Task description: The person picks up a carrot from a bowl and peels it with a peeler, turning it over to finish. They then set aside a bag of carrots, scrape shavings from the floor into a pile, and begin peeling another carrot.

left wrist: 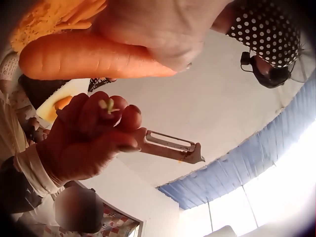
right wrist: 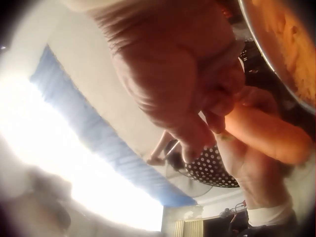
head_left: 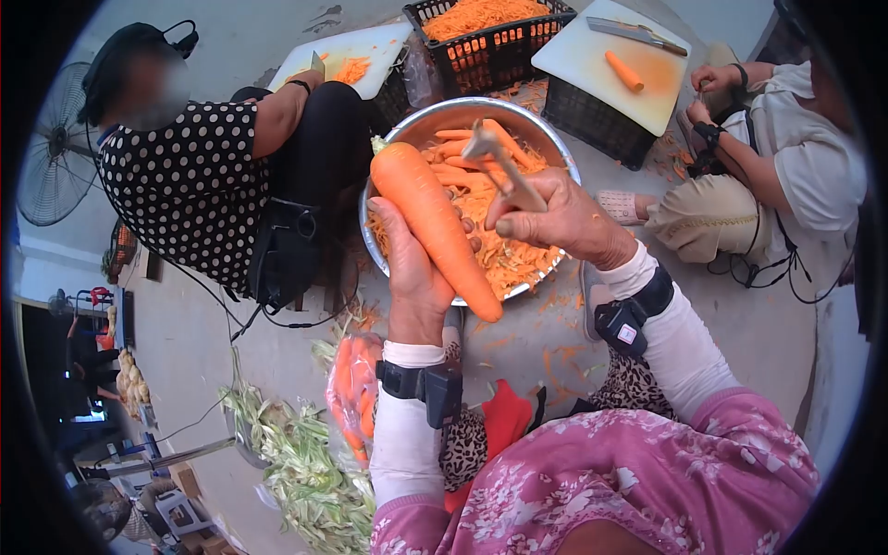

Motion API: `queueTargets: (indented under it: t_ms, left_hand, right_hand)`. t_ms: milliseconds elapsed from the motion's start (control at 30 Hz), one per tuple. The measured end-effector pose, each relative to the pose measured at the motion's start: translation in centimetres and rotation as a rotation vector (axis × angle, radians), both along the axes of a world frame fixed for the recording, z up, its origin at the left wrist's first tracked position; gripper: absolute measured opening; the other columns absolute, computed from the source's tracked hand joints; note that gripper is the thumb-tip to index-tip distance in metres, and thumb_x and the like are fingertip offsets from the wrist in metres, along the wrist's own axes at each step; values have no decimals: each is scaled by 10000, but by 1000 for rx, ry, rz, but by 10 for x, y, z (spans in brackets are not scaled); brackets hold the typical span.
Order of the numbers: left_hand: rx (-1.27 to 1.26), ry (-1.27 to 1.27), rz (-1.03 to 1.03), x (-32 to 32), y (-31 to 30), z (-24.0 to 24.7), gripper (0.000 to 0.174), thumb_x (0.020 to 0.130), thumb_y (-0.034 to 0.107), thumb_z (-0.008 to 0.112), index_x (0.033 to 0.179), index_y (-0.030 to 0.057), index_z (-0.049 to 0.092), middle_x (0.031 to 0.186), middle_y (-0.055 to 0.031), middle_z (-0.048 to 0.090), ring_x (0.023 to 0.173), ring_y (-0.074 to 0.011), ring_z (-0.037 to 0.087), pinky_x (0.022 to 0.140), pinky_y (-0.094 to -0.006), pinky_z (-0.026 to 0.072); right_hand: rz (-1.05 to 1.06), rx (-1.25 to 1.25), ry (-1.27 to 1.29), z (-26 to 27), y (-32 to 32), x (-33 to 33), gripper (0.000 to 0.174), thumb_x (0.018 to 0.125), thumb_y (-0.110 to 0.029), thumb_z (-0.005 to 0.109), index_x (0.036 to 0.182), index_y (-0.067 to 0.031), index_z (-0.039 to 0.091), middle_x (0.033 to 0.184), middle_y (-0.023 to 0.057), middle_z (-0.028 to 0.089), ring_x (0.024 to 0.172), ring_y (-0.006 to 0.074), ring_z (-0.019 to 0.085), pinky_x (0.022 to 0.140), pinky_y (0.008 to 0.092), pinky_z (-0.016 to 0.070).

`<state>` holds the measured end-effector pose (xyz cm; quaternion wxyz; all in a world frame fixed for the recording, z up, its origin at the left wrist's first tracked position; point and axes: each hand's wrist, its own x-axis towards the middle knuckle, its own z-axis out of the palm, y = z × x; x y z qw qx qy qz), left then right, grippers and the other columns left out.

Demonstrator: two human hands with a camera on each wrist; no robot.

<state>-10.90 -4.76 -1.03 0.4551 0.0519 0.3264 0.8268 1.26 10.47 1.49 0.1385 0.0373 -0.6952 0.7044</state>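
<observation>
A large orange carrot (head_left: pixel 435 227) lies slantwise across my left hand (head_left: pixel 414 282), its green-stubbed top up and left, its tip down and right; the fingers curl round it from beneath. My right hand (head_left: pixel 569 217) grips a peeler (head_left: pixel 504 166) beside the carrot, not touching it. In the left wrist view, the peeler (left wrist: pixel 170 145) shows its slotted head, and a pale green scrap (left wrist: pixel 109 105) is at the fingers of the right hand (left wrist: pixel 89 138). Under both hands stands a metal basin (head_left: pixel 564 148) of carrots and shreds.
Two people sit at left and right beside cutting boards (head_left: pixel 388 42) (head_left: pixel 564 51) on black crates. A knife (head_left: pixel 638 35) and a carrot (head_left: pixel 623 71) lie on the right board. A crate of shreds (head_left: pixel 486 17) stands behind. Bagged carrots (head_left: pixel 351 388) and green husks (head_left: pixel 310 462) are on the floor.
</observation>
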Motion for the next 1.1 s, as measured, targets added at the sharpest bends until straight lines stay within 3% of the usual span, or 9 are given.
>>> queueTargets:
  t_ms: [67,100,167,333,433,867,967,1100]
  left_hand:
    - [-17,-7,-66,2,-3,2,750,876,700,277,1107,23,500,837,-115,573,719,-228,568,600,-342,504]
    - [-15,-7,-70,1,-3,0,750,876,700,277,1107,23,500,837,-115,573,719,-228,568,600,-342,504]
    - [5,-14,-192,1,-3,-4,707,906,660,280,1105,19,504,813,-117,576,698,-225,581,581,-330,503]
    - [-137,22,-175,25,5,2,660,942,600,265,1141,15,497,786,-133,588,660,-242,607,598,-328,523]
    - [-156,26,-202,33,10,0,590,962,551,272,1152,36,487,865,-108,594,651,-211,621,588,-318,553]
    - [-286,36,-165,32,19,0,555,970,528,292,1140,41,496,839,-106,590,637,-219,607,582,-325,541]
    - [-250,-14,-121,33,18,-2,513,961,514,358,1140,54,500,860,-89,593,663,-201,609,583,-310,537]
    - [-269,20,-154,30,16,1,486,946,494,435,1139,53,510,883,-58,589,728,-157,595,615,-286,527]
  right_hand:
    - [-162,-153,-202,6,2,3,293,827,-285,705,903,-9,643,667,-6,563,551,49,496,476,194,384]
    - [-225,-150,-167,1,0,-1,323,843,-327,690,924,-22,620,615,-39,486,466,15,401,397,172,285]
    - [-270,-190,-175,-3,-3,-4,335,841,-335,692,943,-26,609,615,-41,489,461,15,402,398,175,298]
    - [-331,-351,-139,0,-4,-11,405,832,-358,699,1032,-34,561,612,-50,484,449,3,397,381,162,307]
    - [-110,-465,-196,-6,5,-11,482,820,-374,709,1095,-18,536,675,-46,496,458,-12,404,357,134,282]
    - [-115,-403,-259,-20,16,-22,584,823,-383,695,1230,-10,504,703,-51,495,457,-12,387,369,138,288]
    - [-116,-367,-261,-18,14,-22,579,834,-385,682,1235,-10,501,693,-53,484,461,-10,387,379,141,290]
    - [-293,-278,-226,-10,9,-21,476,861,-341,653,1173,-7,519,693,-48,481,470,7,397,408,163,317]
